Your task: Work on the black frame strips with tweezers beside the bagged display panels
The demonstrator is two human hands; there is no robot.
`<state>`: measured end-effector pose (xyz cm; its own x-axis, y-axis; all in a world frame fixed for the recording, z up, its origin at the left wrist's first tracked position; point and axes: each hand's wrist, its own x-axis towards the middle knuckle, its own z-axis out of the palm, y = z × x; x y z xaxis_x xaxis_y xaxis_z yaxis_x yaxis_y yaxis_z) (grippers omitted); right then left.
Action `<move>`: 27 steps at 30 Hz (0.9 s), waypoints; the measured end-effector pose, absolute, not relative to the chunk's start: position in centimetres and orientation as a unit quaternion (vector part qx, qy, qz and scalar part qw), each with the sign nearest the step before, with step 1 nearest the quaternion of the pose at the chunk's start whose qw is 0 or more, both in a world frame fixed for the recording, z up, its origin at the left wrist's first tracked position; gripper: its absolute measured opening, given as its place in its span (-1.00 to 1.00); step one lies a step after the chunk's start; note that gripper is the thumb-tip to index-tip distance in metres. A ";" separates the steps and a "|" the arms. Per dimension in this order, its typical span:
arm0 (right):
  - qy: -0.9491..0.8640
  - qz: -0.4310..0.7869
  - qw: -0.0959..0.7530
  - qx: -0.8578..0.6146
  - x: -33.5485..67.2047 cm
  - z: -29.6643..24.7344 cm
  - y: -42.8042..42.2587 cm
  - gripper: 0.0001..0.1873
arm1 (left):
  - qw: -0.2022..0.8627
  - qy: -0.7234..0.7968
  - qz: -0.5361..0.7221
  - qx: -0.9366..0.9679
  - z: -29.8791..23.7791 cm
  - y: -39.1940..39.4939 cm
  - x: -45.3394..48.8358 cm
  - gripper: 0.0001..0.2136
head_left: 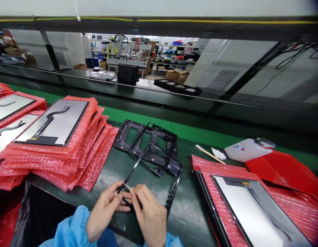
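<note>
Both hands work together over the near edge of the counter. The left hand pinches the near-left corner of a thin black frame between thumb and fingers. The right hand is closed in a fine pinch on a slim pale piece, whose end points towards the left fingertips; whether it is a tool or a strip is too small to tell, and some of the right fingers are hidden.

The thin black frame reaches out from the hands towards the far edge of the counter, leaning to the right. Its long axis seems to run the same way, from the near edge outwards. Its far end overlaps a windowed black plate; whether the two touch, I cannot tell. The left hand is nearer the frame's left rail, while the right hand sits by its near side, between the left hand and the right rail, so the two pinches almost meet at that near-left corner.

Towards the counter's left end, a display panel lies on a pile of red bubble sleeves. Towards the right end lie another display panel and, beyond it, a white bottle on its side.
</note>
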<state>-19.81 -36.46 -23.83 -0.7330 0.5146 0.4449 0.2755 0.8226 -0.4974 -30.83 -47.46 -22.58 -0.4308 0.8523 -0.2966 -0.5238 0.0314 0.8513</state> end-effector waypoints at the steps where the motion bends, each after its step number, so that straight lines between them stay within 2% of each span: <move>1: -0.911 0.203 0.293 -0.207 -19.8 -23.9 -36.4 -0.72 | 0.508 0.507 0.677 0.162 -22.6 -47.5 -30.8 -0.52; 4: -0.917 0.207 0.291 -0.178 -19.8 -23.9 -36.3 -0.73 | 0.505 0.509 0.677 0.165 -22.7 -47.5 -30.9 -0.51; 9: -0.902 0.228 0.297 -0.214 -20.0 -23.9 -36.2 -0.75 | 0.499 0.514 0.679 0.161 -22.6 -47.3 -30.9 -0.51; 14: -0.917 0.226 0.282 -0.168 -20.0 -23.6 -36.3 -0.76 | 0.501 0.516 0.673 0.171 -22.7 -47.4 -30.9 -0.53; 18: -0.900 0.236 0.304 -0.203 -20.0 -23.6 -36.2 -0.78 | 0.501 0.520 0.671 0.166 -22.7 -47.3 -30.9 -0.52; 23: -0.915 0.227 0.290 -0.163 -20.0 -23.8 -36.2 -0.76 | 0.502 0.523 0.666 0.177 -22.6 -47.3 -30.8 -0.53; 27: -0.900 0.228 0.309 -0.206 -20.0 -23.9 -36.1 -0.77 | 0.500 0.526 0.665 0.176 -22.7 -47.3 -30.8 -0.53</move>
<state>-19.95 -36.06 -23.91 -0.7239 0.5125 0.4620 0.2303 0.8106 -0.5384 -30.81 -47.29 -22.71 -0.4387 0.8500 -0.2917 -0.4797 0.0530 0.8758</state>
